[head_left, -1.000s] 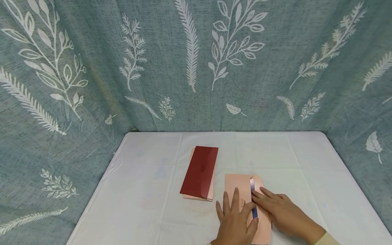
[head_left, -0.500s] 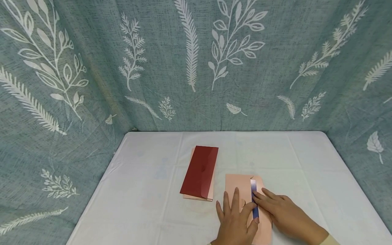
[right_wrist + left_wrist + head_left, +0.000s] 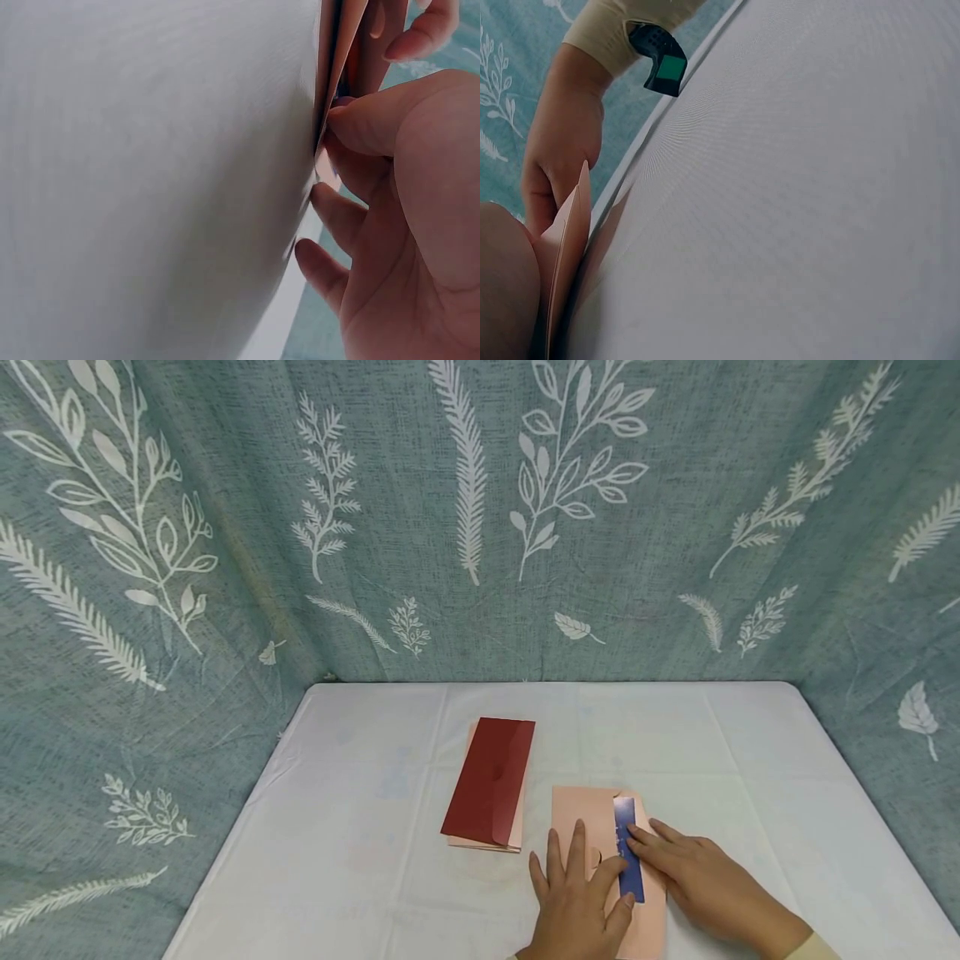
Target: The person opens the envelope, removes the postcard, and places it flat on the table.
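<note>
A pink envelope [image 3: 581, 806] lies on the white-covered table, its flap [image 3: 648, 935] spread out to the right. My left hand [image 3: 573, 906] rests on the envelope body with fingers spread. From the envelope's mouth a blue card [image 3: 630, 885] with white markings sticks out part way over the flap. On that card press the fingertips of my right hand [image 3: 705, 877], the fingers fairly straight. In the right wrist view the right thumb [image 3: 367, 120] touches the edge of the pink paper. The left wrist view shows the raised paper edge [image 3: 570, 232] between both hands.
To the left of the hands lies a dark red envelope [image 3: 491, 781] on top of several pink ones [image 3: 517, 827]. A green-grey leaf-patterned curtain [image 3: 480, 627] hangs behind and beside the white table [image 3: 337, 827].
The blue card has slid rightward out of the pink envelope, so a wider strip shows. My right hand has shifted slightly right with it. The left hand stays in place.
</note>
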Demonstrator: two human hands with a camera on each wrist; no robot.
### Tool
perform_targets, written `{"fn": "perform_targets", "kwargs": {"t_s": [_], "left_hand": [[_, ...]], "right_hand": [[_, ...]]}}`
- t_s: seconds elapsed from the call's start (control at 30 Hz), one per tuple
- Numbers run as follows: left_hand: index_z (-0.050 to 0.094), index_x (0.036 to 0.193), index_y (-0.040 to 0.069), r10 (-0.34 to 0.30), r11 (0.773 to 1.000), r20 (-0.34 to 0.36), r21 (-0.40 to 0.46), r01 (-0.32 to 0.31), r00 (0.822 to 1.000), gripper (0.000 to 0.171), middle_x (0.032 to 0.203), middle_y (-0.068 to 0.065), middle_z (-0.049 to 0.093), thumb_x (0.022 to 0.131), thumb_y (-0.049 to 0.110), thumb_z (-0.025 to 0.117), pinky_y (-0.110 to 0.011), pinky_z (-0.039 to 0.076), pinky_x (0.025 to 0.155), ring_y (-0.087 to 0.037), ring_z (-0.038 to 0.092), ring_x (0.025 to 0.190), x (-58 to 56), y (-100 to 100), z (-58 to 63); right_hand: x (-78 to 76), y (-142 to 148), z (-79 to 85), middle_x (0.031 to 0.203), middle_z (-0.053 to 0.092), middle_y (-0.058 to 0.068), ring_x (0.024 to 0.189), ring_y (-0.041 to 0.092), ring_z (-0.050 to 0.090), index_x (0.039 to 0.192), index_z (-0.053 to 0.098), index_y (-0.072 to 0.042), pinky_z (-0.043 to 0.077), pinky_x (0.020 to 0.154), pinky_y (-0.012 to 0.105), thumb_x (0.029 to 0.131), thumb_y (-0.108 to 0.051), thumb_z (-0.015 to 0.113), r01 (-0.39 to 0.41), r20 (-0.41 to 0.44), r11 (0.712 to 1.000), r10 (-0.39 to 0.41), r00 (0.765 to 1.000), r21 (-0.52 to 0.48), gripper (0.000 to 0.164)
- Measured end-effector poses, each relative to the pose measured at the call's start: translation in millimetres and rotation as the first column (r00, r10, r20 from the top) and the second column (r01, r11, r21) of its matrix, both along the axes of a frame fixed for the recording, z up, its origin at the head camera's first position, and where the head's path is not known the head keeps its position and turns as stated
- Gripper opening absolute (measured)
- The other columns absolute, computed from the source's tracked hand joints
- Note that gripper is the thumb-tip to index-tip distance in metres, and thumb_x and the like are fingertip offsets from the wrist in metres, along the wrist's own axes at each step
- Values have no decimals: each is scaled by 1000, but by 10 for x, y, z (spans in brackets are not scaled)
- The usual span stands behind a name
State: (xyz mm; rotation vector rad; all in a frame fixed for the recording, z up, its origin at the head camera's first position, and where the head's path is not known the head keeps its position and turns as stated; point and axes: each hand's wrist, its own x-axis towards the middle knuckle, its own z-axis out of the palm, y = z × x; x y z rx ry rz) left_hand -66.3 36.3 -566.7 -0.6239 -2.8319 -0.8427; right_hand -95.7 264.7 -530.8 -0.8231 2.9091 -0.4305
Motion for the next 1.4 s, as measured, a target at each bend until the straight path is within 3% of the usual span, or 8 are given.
{"fn": "perform_targets", "kwargs": {"t_s": [0.73,1.4], "left_hand": [[68,138,33,-1,1000,-21,6,2,1000,33,169,-26,35,108,45,61,-90,26,100,-65,29,149,4,-5,-4],[67,141,32,-11,1000,34,-14,12,999,35,171,-26,32,109,45,59,-90,22,102,-65,25,151,-4,1,18]], "right_hand": [[6,39,-5,160,57,1,148,36,50,153,67,-17,49,105,62,107,-18,70,66,12,998,-66,998,1,45],[21,72,-6,161,56,1,149,36,48,153,67,-18,48,107,63,107,-16,70,82,23,997,-82,996,6,46]]}}
